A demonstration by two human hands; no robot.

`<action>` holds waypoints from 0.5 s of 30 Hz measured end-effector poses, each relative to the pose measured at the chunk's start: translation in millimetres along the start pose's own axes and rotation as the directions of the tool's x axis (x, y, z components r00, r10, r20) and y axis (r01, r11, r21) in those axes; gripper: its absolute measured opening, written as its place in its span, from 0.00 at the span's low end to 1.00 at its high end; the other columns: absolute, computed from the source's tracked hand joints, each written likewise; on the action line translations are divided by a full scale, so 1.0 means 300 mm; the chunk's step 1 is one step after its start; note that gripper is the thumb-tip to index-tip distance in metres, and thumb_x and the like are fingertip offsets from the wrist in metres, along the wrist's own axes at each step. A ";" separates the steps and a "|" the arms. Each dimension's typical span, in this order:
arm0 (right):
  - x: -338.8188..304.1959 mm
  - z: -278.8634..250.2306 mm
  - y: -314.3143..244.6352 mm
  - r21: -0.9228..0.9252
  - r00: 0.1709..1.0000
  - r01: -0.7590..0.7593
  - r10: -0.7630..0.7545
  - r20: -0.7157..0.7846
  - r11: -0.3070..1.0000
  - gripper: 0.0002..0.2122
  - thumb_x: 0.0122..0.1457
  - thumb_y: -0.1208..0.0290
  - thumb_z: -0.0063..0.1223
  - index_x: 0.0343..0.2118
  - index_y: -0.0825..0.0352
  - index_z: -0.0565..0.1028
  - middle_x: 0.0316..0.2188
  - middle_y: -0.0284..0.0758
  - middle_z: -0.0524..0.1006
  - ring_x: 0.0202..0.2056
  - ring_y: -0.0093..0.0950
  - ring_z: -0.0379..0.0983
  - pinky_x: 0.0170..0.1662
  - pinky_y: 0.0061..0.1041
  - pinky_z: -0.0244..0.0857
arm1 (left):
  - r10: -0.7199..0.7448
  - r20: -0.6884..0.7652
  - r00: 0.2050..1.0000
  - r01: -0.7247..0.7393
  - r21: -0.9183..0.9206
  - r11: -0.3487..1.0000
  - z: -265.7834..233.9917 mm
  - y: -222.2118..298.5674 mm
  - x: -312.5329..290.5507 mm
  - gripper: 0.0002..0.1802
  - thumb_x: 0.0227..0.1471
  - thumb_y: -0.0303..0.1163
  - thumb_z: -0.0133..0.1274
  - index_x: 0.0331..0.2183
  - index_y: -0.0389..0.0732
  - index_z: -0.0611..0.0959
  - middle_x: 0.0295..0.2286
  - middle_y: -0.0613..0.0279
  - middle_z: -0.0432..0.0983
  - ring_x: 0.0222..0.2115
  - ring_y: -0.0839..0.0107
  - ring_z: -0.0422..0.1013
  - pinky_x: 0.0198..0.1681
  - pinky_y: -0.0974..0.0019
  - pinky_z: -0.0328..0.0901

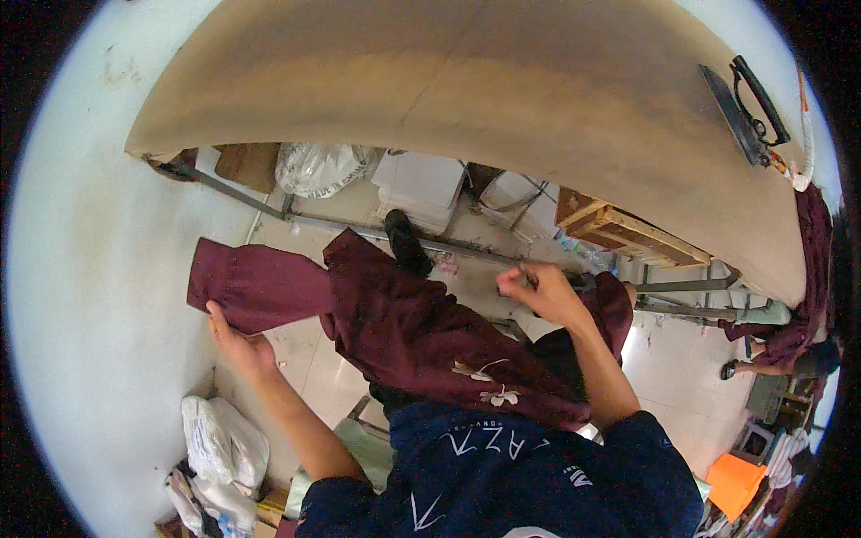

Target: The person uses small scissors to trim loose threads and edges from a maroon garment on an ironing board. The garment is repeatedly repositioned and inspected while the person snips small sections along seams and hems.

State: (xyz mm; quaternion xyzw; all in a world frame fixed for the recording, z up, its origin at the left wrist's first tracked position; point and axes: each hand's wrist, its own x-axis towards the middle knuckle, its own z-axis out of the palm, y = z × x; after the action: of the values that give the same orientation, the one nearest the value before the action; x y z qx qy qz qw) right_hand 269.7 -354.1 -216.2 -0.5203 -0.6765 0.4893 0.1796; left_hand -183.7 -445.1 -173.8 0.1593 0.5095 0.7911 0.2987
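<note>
A maroon garment (pixel 421 327) with pale embroidered flowers lies across my lap. One sleeve (pixel 256 282) stretches out to the left, its wide end raised and spread. At the lower edge of that end, my left hand (pixel 242 350) grips the sleeve, thumb on top and fingers mostly underneath. My right hand (pixel 547 294) is lifted above the right side of the lap, apart from the sleeve. Its fingers are curled together around something small and dark, too small to name.
A padded tan ironing table (pixel 448 81) spans the far side, with an iron (pixel 744 112) at its right. Beneath are a white plastic bag (pixel 323 169), stacked sheets (pixel 417 184) and a wooden frame (pixel 628 233). White bags (pixel 224 444) sit lower left. Another person's leg (pixel 776 363) shows far right.
</note>
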 end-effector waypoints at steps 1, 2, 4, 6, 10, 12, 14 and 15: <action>-0.043 0.005 0.027 -0.046 0.992 -0.004 0.010 0.126 0.999 0.19 0.53 0.57 0.66 0.41 0.67 0.81 0.32 0.33 0.81 0.32 0.23 0.74 0.37 0.24 0.67 | 0.020 -0.040 0.999 -0.019 0.024 1.000 -0.052 0.010 0.018 0.22 0.61 0.42 0.53 0.50 0.37 0.75 0.47 0.58 0.75 0.47 0.67 0.73 0.50 0.60 0.69; -0.104 0.006 0.062 -0.091 0.970 -0.006 0.028 0.241 0.996 0.23 0.51 0.54 0.68 0.43 0.66 0.80 0.36 0.34 0.81 0.35 0.24 0.74 0.39 0.25 0.67 | 0.037 -0.062 0.997 -0.032 0.082 0.996 -0.100 0.015 0.036 0.23 0.61 0.41 0.55 0.51 0.36 0.74 0.47 0.57 0.75 0.46 0.67 0.73 0.49 0.61 0.69; -0.215 0.041 0.170 -0.015 0.902 -0.013 0.018 0.431 1.000 0.35 0.44 0.47 0.71 0.51 0.67 0.77 0.45 0.37 0.80 0.45 0.32 0.75 0.46 0.31 0.67 | 0.073 -0.103 0.992 -0.052 0.197 0.979 -0.176 0.001 0.066 0.25 0.59 0.39 0.57 0.53 0.36 0.71 0.46 0.56 0.74 0.45 0.67 0.73 0.47 0.63 0.70; -0.295 0.027 0.159 -0.198 0.842 -0.013 0.117 0.527 0.980 0.34 0.45 0.46 0.69 0.50 0.66 0.76 0.42 0.41 0.80 0.46 0.41 0.76 0.50 0.37 0.68 | 0.137 -0.192 0.972 -0.058 0.369 0.928 -0.206 -0.026 0.064 0.28 0.58 0.37 0.59 0.54 0.35 0.68 0.46 0.54 0.74 0.44 0.66 0.73 0.46 0.64 0.70; -0.365 0.044 0.260 -0.297 0.777 0.008 0.180 0.603 0.955 0.22 0.52 0.56 0.65 0.44 0.68 0.78 0.37 0.41 0.81 0.40 0.44 0.77 0.43 0.39 0.70 | 0.113 -0.137 0.984 -0.031 0.495 0.869 -0.181 -0.102 0.070 0.29 0.57 0.30 0.59 0.53 0.37 0.63 0.44 0.49 0.74 0.43 0.64 0.73 0.46 0.62 0.70; -0.358 0.044 0.253 -0.105 0.895 0.095 -0.038 0.444 0.990 0.17 0.55 0.61 0.63 0.41 0.69 0.79 0.36 0.42 0.81 0.39 0.42 0.78 0.42 0.37 0.70 | 0.079 -0.050 0.996 -0.039 0.551 0.834 -0.162 -0.147 0.064 0.27 0.57 0.28 0.59 0.53 0.40 0.63 0.43 0.47 0.74 0.42 0.64 0.73 0.46 0.64 0.69; -0.324 0.025 0.160 0.086 0.945 -0.086 0.054 0.323 0.993 0.12 0.58 0.65 0.61 0.38 0.70 0.78 0.33 0.38 0.80 0.35 0.32 0.77 0.39 0.32 0.69 | 0.049 0.094 0.994 -0.096 0.592 0.800 -0.112 -0.195 0.060 0.27 0.57 0.27 0.58 0.53 0.40 0.62 0.43 0.48 0.75 0.41 0.65 0.73 0.45 0.65 0.69; -0.310 0.018 0.146 0.226 0.945 -0.217 0.147 0.290 0.950 0.12 0.59 0.65 0.61 0.39 0.69 0.78 0.32 0.30 0.78 0.36 0.23 0.73 0.41 0.27 0.67 | 0.033 0.164 0.986 -0.127 0.606 0.785 -0.079 -0.222 0.051 0.27 0.57 0.27 0.58 0.53 0.40 0.62 0.42 0.48 0.75 0.41 0.66 0.74 0.45 0.66 0.69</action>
State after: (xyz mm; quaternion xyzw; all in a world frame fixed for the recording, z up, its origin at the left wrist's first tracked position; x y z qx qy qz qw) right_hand 325.7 -439.4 -231.1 -0.4821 -0.5747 0.6530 0.1047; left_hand -188.0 -432.0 -244.9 0.3259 0.7085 0.5810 0.2328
